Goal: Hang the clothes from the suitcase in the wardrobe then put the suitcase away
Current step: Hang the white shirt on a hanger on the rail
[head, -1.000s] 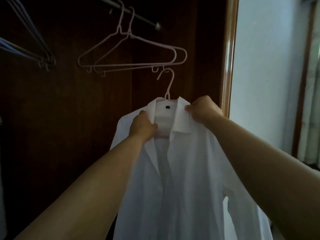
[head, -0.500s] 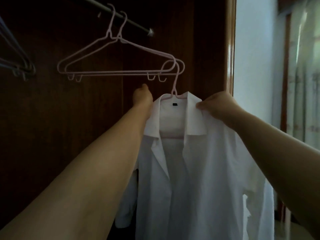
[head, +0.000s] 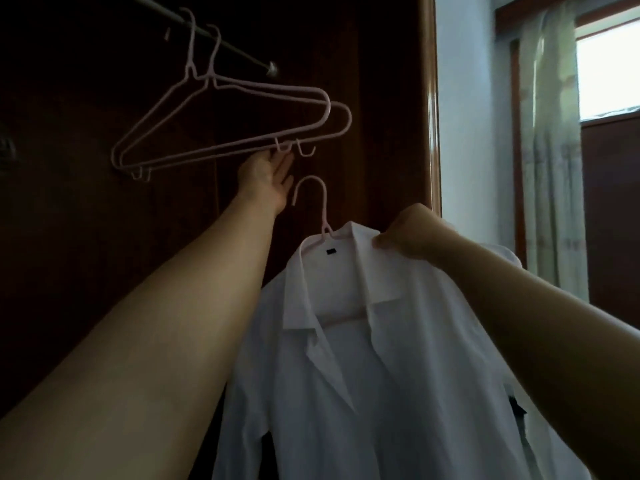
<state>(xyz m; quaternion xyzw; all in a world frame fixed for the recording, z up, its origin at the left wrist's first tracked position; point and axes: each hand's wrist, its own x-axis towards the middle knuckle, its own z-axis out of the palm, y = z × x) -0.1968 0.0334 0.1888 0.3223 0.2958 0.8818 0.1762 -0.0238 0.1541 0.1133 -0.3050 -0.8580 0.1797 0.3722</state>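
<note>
The white shirt (head: pixel 363 375) hangs on a pink hanger (head: pixel 326 209) at five o'clock in the view, in front of the open wardrobe (head: pixel 363 81). The hanger's hook is free in the air and opens toward nine o'clock. The right hand (head: pixel 407 237) pinches the collar and shoulder at the hanger's right end, fingers curled tight on the cloth, and carries the whole weight. The left hand (head: pixel 268 176) reaches up at eleven o'clock from the hook, its fingers nearly straight. Their tips touch the lower bar of two empty hangers (head: pixel 209 76), which hang on the rail (head: pixel 249 55) at eleven o'clock in the view. Past the wardrobe's edge, at three o'clock, a curtain (head: pixel 550 168) hangs by a bright window.

The step in hand looks to be making room on the rail, then hooking the shirt on. To do it well, I judge the left hand should push the empty hangers along toward ten o'clock, so a bare stretch opens near the rail's end, and steady them against swinging. The right hand holds off-centre, so the hanger will likely tip, and a grip nearer the hook's neck would level it. Lift until the hook clears the rail, bring it over, lower it, and let go only once the rail bears the weight
</note>
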